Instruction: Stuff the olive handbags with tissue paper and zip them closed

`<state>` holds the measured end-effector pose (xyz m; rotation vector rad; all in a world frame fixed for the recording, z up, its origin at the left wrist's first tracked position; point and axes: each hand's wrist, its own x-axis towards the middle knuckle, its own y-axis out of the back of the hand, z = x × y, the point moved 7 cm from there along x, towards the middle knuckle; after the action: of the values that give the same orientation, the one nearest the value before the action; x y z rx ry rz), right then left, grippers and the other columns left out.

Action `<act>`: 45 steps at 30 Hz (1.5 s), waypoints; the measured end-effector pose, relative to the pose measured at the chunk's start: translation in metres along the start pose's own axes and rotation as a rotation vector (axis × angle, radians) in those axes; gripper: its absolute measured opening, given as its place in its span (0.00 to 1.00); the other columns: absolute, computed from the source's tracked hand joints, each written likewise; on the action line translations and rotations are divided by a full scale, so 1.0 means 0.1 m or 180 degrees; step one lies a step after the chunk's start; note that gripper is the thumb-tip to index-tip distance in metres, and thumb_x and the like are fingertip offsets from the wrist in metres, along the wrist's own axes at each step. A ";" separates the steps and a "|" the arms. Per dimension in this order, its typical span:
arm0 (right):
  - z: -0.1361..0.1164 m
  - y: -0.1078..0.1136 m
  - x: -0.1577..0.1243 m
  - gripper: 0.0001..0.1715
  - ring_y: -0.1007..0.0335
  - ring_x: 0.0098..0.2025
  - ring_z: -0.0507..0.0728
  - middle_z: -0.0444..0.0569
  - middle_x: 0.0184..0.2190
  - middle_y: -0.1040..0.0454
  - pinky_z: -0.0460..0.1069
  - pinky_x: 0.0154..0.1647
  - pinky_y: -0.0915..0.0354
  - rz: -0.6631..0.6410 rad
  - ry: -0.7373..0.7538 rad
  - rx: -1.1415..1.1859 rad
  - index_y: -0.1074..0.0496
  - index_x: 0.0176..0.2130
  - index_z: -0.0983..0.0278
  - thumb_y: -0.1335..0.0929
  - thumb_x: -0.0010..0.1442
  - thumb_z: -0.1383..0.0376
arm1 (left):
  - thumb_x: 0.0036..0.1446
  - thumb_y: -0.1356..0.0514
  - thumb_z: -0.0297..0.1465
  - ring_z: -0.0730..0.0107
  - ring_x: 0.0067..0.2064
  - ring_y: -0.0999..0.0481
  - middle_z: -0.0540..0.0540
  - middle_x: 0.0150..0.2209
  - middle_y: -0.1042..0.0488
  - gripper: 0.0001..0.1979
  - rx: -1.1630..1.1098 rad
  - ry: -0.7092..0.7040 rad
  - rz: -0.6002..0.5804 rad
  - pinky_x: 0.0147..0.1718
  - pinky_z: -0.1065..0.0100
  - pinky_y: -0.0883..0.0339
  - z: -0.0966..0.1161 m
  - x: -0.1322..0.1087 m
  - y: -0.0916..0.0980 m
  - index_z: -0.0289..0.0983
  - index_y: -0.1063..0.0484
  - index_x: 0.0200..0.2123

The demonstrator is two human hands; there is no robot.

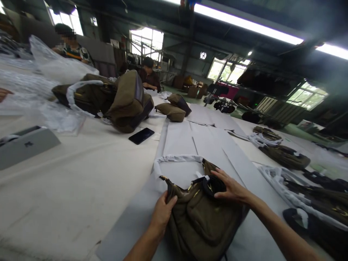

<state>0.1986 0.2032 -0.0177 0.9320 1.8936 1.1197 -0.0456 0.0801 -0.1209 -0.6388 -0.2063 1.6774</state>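
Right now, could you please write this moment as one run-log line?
left hand: grips edge of olive bag; right hand: holds black bundle at bag opening; bag: on pale sheets; phone: on table

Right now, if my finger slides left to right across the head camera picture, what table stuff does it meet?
Grey box → black phone → held brown bag → more brown bags on the right.

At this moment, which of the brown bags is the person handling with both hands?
The bag at bottom centre: the left hand grips its left side, the right hand holds the black coil at its top. Neither hand touches the other bags.
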 end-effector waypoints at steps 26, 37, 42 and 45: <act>-2.75 -1.23 -0.25 0.24 0.39 0.57 0.68 0.59 0.57 0.36 0.64 0.54 0.37 -0.0018 0.2968 -0.0595 0.33 0.54 0.62 0.35 0.58 0.60 | 0.56 0.50 0.38 0.54 0.50 0.32 0.36 0.48 0.30 0.20 0.4155 -0.0921 0.0893 0.52 0.56 0.42 1.74 -0.18 2.13 0.32 0.32 0.48; -2.38 -1.19 0.48 0.25 0.30 0.48 0.64 0.57 0.47 0.29 0.59 0.48 0.33 -0.0737 0.0448 0.3554 0.31 0.49 0.63 0.35 0.58 0.50 | 0.50 0.43 0.28 0.49 0.45 0.27 0.38 0.51 0.32 0.22 0.5738 -0.0276 -0.1021 0.40 0.54 0.31 1.25 -0.47 1.60 0.36 0.35 0.51; -2.40 -1.23 0.52 0.22 0.28 0.37 0.57 0.53 0.38 0.26 0.56 0.44 0.32 -0.0829 -0.0013 0.4791 0.29 0.42 0.65 0.31 0.55 0.51 | 0.55 0.49 0.22 0.62 0.38 0.28 0.42 0.40 0.31 0.10 0.5724 -0.1161 -0.1159 0.35 0.65 0.33 1.30 -0.64 1.60 0.36 0.33 0.39; -2.40 -1.21 0.57 0.20 0.29 0.37 0.55 0.51 0.37 0.27 0.54 0.43 0.31 -0.0793 0.0066 0.4933 0.28 0.42 0.64 0.31 0.56 0.53 | 0.58 0.53 0.20 0.68 0.37 0.32 0.44 0.38 0.32 0.12 0.5354 -0.2121 -0.1037 0.36 0.68 0.36 1.41 -0.92 1.60 0.36 0.34 0.40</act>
<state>-0.0600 0.1185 -0.0564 1.2992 2.6506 -0.7429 -0.2472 -0.0124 -0.0524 1.1445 0.5863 1.1347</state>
